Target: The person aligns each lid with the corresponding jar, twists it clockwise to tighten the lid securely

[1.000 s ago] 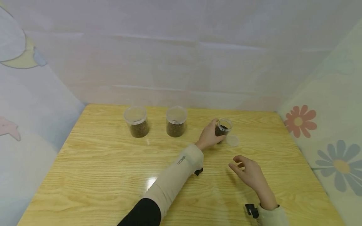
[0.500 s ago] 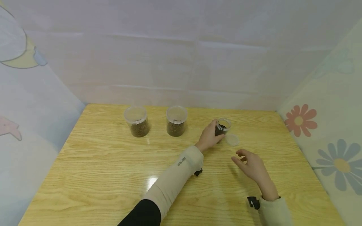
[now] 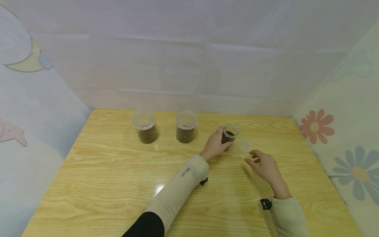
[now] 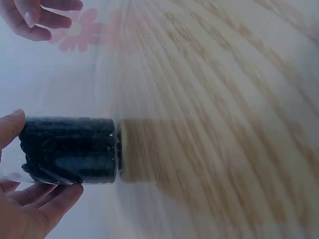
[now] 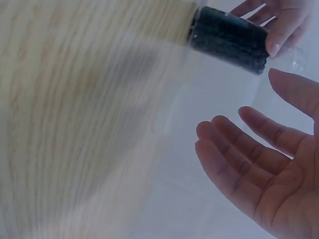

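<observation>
In the head view my left hand grips a clear jar of dark, bean-like pieces by its side, thumb on the near side. The jar has no lid on and stands upright; the left wrist view shows its base right at the tabletop. A round, translucent lid lies flat on the table just right of the jar. My right hand hovers nearest that lid, fingers loosely bent and palm holding nothing in the right wrist view.
Two larger lidded jars of brown granules, one at the left and one in the middle, stand toward the back of the wooden table. A pale cloth backdrop rises behind the table, with printed side panels.
My left hand has shifted the open jar a little to the left, away from the lid. My right hand has moved forward, closer to the lid, which stays in place.
</observation>
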`<state>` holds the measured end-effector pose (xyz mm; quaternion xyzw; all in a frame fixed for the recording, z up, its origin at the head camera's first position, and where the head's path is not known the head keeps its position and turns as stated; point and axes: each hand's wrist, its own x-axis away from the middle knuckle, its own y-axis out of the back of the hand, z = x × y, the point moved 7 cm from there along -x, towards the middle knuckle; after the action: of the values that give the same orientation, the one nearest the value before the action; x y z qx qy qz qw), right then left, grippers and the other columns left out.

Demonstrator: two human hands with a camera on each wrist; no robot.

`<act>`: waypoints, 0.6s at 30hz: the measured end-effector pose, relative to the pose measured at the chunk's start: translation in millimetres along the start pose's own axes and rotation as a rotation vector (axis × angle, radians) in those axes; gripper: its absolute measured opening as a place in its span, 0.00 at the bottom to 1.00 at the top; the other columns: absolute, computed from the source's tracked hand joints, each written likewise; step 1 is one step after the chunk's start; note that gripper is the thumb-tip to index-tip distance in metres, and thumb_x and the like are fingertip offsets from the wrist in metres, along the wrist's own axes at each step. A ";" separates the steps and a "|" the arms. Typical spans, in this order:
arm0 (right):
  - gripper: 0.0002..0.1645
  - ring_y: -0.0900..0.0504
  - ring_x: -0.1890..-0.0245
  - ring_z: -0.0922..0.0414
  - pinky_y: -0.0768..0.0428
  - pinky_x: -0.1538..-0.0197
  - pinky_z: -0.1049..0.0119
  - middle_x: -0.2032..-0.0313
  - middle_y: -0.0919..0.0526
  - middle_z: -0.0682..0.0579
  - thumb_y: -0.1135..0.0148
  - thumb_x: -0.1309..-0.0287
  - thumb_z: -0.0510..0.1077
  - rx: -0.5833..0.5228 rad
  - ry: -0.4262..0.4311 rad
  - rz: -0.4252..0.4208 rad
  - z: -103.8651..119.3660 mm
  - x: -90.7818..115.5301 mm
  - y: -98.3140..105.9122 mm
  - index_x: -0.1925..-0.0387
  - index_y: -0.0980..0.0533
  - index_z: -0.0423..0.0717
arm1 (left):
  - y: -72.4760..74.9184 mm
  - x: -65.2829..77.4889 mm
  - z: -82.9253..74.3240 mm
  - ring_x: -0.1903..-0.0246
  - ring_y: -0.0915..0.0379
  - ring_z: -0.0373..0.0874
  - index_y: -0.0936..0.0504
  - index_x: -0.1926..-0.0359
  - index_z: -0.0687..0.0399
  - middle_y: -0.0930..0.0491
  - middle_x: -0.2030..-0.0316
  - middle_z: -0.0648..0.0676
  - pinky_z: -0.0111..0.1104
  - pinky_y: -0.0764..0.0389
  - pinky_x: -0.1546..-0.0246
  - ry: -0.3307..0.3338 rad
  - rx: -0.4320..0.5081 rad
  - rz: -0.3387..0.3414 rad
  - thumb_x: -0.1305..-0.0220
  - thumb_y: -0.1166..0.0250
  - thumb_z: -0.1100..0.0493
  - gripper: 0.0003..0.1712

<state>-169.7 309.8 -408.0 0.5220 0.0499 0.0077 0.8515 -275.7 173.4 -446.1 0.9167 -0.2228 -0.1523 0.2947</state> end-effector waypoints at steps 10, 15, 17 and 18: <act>0.26 0.22 0.63 0.36 0.23 0.64 0.46 0.58 0.24 0.28 0.39 0.45 0.41 0.051 -0.023 0.024 -8.9 -20.9 -8.4 0.50 0.31 0.25 | 14.5 17.9 -0.1 0.45 0.33 0.44 0.43 0.35 0.54 0.31 0.43 0.52 0.35 0.30 0.47 -0.014 -0.021 0.026 0.43 0.37 0.47 0.40; 0.28 0.26 0.58 0.33 0.25 0.59 0.43 0.55 0.27 0.26 0.38 0.46 0.41 0.106 -0.011 0.038 -14.0 -33.4 -13.7 0.50 0.32 0.23 | 21.8 23.7 -3.1 0.46 0.32 0.45 0.43 0.35 0.55 0.31 0.44 0.54 0.36 0.29 0.48 -0.031 -0.044 0.005 0.43 0.37 0.47 0.40; 0.28 0.28 0.56 0.32 0.27 0.56 0.41 0.54 0.28 0.25 0.38 0.46 0.41 0.117 -0.010 0.046 -16.6 -37.1 -16.0 0.49 0.32 0.23 | 23.4 25.8 -4.0 0.46 0.32 0.45 0.43 0.35 0.55 0.31 0.44 0.54 0.36 0.29 0.48 -0.037 -0.050 0.003 0.43 0.37 0.47 0.40; 0.29 0.29 0.54 0.31 0.28 0.54 0.40 0.53 0.29 0.25 0.38 0.46 0.41 0.121 -0.013 0.050 -17.9 -38.9 -17.3 0.49 0.33 0.23 | 24.1 27.0 -4.4 0.46 0.32 0.45 0.43 0.35 0.56 0.30 0.44 0.54 0.36 0.29 0.48 -0.041 -0.050 0.003 0.43 0.37 0.47 0.40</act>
<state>-210.8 315.3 -428.5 0.5738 0.0318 0.0225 0.8181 -258.6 144.5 -432.0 0.9054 -0.2263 -0.1759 0.3132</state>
